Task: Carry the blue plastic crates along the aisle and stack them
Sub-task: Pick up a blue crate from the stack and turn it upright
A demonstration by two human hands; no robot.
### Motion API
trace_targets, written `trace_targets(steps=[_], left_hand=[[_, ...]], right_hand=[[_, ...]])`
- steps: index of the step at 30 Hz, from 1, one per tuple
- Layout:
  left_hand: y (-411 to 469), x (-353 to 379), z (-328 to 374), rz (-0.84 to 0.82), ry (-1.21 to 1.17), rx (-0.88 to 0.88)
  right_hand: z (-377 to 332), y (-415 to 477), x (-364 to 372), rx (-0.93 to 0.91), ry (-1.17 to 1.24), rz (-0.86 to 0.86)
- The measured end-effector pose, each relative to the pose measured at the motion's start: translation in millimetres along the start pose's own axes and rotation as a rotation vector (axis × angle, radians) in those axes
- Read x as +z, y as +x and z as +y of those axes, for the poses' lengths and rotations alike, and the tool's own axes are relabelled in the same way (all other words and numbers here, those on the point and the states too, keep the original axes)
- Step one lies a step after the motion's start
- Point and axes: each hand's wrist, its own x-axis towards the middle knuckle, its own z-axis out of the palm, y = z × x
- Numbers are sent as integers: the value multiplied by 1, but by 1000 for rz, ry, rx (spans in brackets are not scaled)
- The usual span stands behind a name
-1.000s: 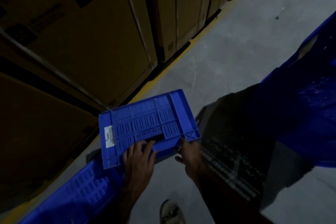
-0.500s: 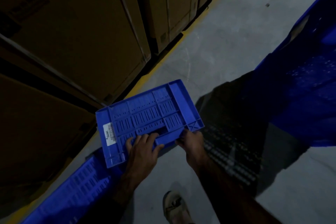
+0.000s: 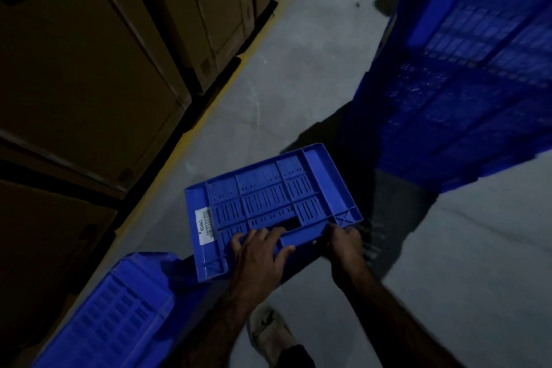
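both forearms reach forward from the near edge. the left hand (image 3: 260, 251) lies knuckles up on the tilted blue crate (image 3: 268, 197), fingers spread toward its handle slot and thumb hooked over the near rim, gripping it. the right hand (image 3: 343, 243) clamps the crate's near right corner, fingers curled round the rim. the crate hangs above the grey floor (image 3: 298, 75), between a second crate (image 3: 119, 308) near left and a crate stack (image 3: 466, 75) far right.
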Motion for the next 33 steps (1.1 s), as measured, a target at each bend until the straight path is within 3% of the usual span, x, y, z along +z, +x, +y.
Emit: trace_targets(steps=[8, 14, 19, 23, 33], left_hand=[[-43, 22, 35, -200, 6, -27], [-47, 32, 36, -180, -32, -40], [-47, 31, 31, -196, -55, -41], [-45, 31, 30, -224, -66, -35], [-44, 21, 29, -326, -54, 12]], right_hand=[[35, -21, -68, 46, 57, -62], [46, -13, -67, -22, 24, -66], [56, -8, -59, 42, -27, -39], [66, -23, -45, 9, -59, -133], [77, -32, -34, -62, 31, 39]])
